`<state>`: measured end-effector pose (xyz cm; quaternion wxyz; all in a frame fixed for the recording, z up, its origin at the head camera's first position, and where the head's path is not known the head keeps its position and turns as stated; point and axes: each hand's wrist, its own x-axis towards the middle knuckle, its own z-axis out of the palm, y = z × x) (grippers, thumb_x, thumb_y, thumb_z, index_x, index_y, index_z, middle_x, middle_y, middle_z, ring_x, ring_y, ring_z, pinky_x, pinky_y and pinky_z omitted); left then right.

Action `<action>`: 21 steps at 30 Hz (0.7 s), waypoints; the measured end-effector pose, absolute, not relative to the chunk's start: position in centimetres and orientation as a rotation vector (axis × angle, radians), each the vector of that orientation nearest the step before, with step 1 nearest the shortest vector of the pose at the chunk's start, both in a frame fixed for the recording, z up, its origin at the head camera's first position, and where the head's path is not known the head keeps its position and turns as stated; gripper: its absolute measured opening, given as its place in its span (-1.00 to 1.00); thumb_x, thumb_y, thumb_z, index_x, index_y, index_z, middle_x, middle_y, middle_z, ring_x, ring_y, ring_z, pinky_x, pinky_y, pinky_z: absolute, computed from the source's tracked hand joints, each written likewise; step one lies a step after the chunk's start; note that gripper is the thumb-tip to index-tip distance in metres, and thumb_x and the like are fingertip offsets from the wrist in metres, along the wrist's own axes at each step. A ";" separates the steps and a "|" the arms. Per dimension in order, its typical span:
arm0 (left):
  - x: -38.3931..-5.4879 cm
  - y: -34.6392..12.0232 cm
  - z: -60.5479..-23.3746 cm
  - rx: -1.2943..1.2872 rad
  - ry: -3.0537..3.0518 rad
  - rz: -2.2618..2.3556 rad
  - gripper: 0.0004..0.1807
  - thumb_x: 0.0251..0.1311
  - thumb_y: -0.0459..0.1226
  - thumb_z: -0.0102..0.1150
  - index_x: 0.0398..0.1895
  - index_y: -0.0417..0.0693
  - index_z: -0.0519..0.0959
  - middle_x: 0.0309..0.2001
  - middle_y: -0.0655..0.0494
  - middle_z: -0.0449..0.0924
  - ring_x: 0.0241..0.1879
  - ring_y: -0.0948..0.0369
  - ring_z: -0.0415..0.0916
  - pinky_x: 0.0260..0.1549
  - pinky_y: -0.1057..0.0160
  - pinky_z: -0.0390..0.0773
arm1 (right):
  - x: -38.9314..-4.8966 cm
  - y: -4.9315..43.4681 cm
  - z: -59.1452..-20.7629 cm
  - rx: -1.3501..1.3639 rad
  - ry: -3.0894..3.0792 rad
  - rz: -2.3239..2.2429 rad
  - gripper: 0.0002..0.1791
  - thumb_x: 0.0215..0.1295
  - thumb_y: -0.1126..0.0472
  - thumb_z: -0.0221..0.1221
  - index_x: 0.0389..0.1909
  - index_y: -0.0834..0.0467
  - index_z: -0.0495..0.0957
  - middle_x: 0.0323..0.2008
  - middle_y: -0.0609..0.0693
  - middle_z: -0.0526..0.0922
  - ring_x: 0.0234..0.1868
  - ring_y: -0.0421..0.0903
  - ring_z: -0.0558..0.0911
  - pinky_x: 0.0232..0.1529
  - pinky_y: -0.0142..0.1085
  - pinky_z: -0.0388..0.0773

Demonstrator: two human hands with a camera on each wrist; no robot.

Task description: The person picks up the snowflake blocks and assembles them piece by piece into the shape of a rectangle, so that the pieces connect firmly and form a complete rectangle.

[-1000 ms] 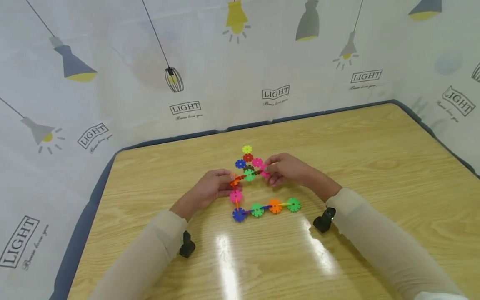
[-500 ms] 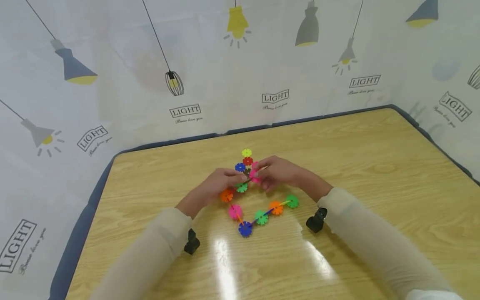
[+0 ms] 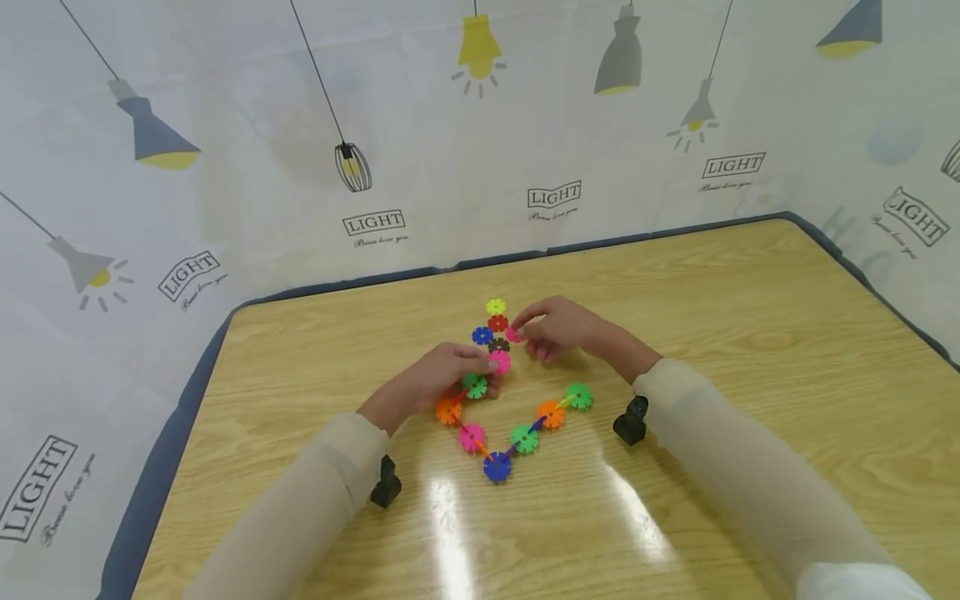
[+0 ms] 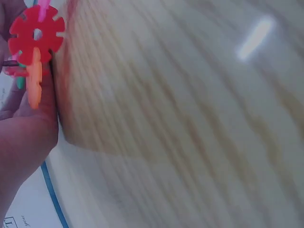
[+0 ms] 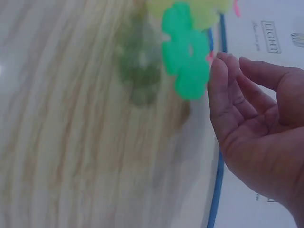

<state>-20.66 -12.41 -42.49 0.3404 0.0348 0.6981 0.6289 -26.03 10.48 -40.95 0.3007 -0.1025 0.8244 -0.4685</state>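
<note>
A chain of slotted plastic snowflake discs, with a blue disc (image 3: 497,467) nearest the viewer, bends into a V over the wooden table. My left hand (image 3: 442,373) holds its left end, thumb on the end pink disc (image 3: 501,362) beside a green disc (image 3: 474,385). In the left wrist view, a red disc (image 4: 23,40) shows by that hand. My right hand (image 3: 562,327) is at a loose pink disc (image 3: 512,335), fingertips right at its edge. The right wrist view shows a gap between the thumb and fingers of that hand (image 5: 256,118).
Several loose discs lie behind the left hand: yellow (image 3: 496,307), red (image 3: 498,322), blue (image 3: 482,336) and brown (image 3: 498,345). The chain's right arm ends in a green disc (image 3: 579,396). A lamp-patterned cloth (image 3: 450,125) stands behind the table (image 3: 712,292).
The right hand has let go of the chain's pink end disc and moved back to the loose pink disc. The left hand's hold has shifted along to that end, and the chain has swung into a V.
</note>
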 end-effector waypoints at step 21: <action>-21.2 -13.4 -43.2 0.170 1.740 1.610 -0.65 0.41 -0.22 0.06 0.04 -0.34 0.58 -0.13 -0.12 0.69 -0.11 0.08 0.68 0.05 0.14 0.59 | -27.7 10.1 -41.9 -0.414 2.434 -0.870 -0.70 0.33 0.14 0.21 -0.07 0.20 0.39 -0.69 -0.07 0.36 -0.70 -0.15 0.36 -0.62 -0.36 0.40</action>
